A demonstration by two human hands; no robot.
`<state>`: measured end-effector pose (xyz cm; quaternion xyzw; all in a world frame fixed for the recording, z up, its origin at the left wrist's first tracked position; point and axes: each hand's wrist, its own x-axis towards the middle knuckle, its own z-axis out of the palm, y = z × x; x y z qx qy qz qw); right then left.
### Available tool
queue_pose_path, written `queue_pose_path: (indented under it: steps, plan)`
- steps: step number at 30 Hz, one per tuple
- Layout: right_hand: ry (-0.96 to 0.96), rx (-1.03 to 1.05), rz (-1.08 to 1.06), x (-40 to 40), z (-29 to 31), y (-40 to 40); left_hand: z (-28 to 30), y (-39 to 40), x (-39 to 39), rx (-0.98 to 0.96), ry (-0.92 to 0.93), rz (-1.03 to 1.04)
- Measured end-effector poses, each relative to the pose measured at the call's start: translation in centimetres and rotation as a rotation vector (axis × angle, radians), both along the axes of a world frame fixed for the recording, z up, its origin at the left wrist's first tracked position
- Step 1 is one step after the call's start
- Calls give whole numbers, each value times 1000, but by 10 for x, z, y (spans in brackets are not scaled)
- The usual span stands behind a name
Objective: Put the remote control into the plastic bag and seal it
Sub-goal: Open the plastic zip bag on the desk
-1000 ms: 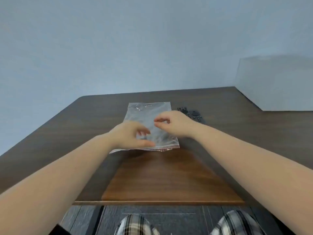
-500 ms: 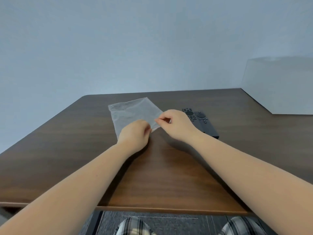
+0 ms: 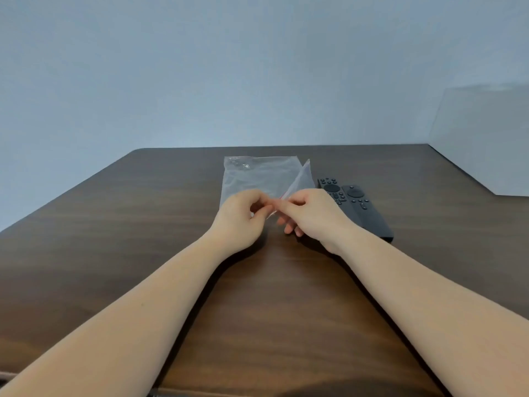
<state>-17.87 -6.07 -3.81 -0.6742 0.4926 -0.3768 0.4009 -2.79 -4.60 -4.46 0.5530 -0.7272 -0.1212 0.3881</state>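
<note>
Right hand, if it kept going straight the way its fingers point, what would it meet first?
The right hand points left, so it would likely meet the left hand first; both pinch the plastic bag mouth, almost touching.

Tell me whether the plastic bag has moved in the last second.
Yes: the plastic bag, earlier flat on the table, now has its right side lifted upward beside the remote controls.

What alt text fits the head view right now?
Both hands, left hand and right hand, pinch the near edge of a clear plastic bag on a dark wooden table. Two black remote controls lie just right of the bag, outside it.
</note>
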Motion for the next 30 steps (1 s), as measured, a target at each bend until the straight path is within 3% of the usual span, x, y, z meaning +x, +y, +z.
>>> queue_pose_path:
  steps: [7,12,15,18,26,30]
  plan:
    - [-6,-49,-44,3,2,4,0,1,-4,-102,-112,60]
    - [7,-44,-119,2,4,9,13,-1,13,-186,77,283]
    - [-26,18,-115,2,5,8,16,6,14,-260,73,252]
    - [-60,71,-83,2,6,6,15,9,9,-339,-70,153]
    - [-34,106,18,0,8,4,13,4,16,-104,-207,353]
    - [-43,141,29,-3,9,3,18,2,27,-185,-123,390]
